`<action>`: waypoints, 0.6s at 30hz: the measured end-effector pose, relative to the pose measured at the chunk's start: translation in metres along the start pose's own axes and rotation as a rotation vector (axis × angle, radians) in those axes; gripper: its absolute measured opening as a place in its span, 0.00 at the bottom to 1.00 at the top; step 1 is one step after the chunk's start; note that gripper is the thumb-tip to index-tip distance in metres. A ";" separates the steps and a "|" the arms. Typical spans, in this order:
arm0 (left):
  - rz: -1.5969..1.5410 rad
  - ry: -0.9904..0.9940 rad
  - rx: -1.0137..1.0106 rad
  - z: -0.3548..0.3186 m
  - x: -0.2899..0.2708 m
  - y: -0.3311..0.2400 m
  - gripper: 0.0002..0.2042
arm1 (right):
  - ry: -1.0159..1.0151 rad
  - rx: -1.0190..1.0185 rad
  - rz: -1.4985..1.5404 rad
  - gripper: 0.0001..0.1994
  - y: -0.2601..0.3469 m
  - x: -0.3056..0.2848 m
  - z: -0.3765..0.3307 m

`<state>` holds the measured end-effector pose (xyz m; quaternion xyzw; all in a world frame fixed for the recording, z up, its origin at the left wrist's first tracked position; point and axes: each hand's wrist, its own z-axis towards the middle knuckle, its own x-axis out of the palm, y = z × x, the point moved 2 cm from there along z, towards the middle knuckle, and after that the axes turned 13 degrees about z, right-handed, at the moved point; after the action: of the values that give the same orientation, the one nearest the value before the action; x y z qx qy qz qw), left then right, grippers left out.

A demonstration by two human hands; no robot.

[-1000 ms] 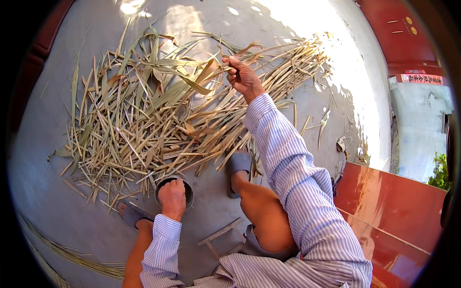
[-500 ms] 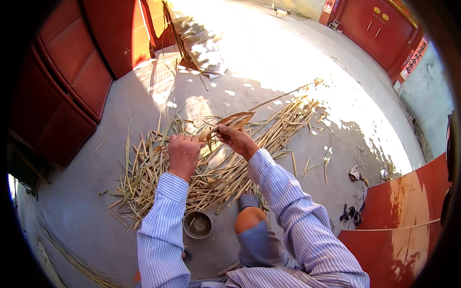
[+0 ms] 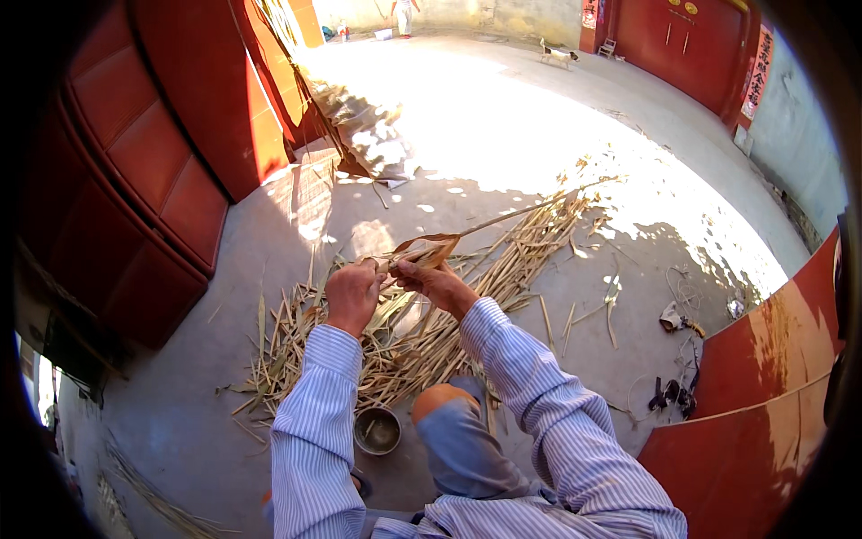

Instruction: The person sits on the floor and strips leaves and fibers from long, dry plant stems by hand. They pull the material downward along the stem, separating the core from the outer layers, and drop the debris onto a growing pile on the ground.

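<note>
I see a vertical red sign strip with gold marks (image 3: 755,70) at the upper right of the frame, fixed beside the red double gate (image 3: 687,40); a smaller red panel (image 3: 589,13) sits on the wall left of that gate. No packages show anywhere.

Both hands are raised at the centre of the frame, above the knee (image 3: 439,402). My left hand (image 3: 353,293) is curled into a loose fist, fingers together, closed around the near end of a dry reed stalk (image 3: 503,218). My right hand (image 3: 435,280) sits just beside it, touching it, fingers pinched together on a curled brown leaf sheath (image 3: 429,249) that wraps the same stalk. The stalk runs from the hands up and to the right, its far end over the sunlit ground. Both forearms, in blue-striped sleeves, come in from the lower edge and converge at the hands.

Below the hands lies the heap of dry reed stalks (image 3: 422,332), spread across the centre on the concrete ground (image 3: 224,359). A small round metal bowl (image 3: 377,430) stands at lower centre, just left of the knee. Red panelled doors (image 3: 153,180) close off the left side, and a red board (image 3: 754,431) fills the lower right corner. Small dark tools and cord (image 3: 672,393) lie near that board. Open sunlit ground stretches across the upper middle, where a small dog (image 3: 558,53) stands far off.
</note>
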<state>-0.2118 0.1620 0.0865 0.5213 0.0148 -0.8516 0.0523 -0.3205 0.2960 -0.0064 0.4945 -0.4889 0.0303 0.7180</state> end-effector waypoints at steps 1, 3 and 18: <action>-0.021 -0.006 0.013 0.002 -0.003 -0.005 0.10 | 0.014 -0.004 0.017 0.17 0.002 -0.005 -0.002; -0.010 -0.031 0.030 0.006 -0.009 -0.010 0.09 | 0.067 -0.035 0.050 0.16 0.010 0.008 -0.015; -0.197 -0.045 0.088 0.013 -0.015 -0.075 0.09 | -0.124 -0.099 -0.202 0.10 0.015 -0.001 -0.060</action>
<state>-0.2241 0.2363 0.1039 0.4999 0.0272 -0.8639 -0.0544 -0.2888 0.3487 0.0013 0.5063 -0.4810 -0.0969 0.7092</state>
